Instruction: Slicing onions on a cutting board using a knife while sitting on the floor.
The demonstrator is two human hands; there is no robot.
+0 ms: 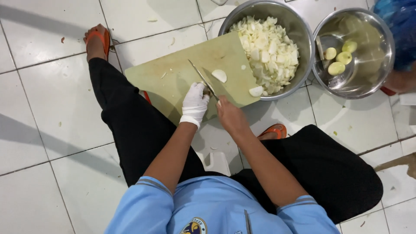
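My right hand, bare, grips the handle of a thin knife whose blade points away across a pale green cutting board. My left hand wears a white glove and lies curled against the knife near the handle; whether it holds anything is hidden. A peeled onion half lies on the board just right of the blade. Another onion piece sits at the board's right corner. The board's far edge rests on a large steel bowl heaped with chopped onion.
A second steel bowl at the right holds three peeled onions. A blue plastic bag is at the top right. My legs in black trousers spread over the white tiles, with orange sandals. A white stool is under me.
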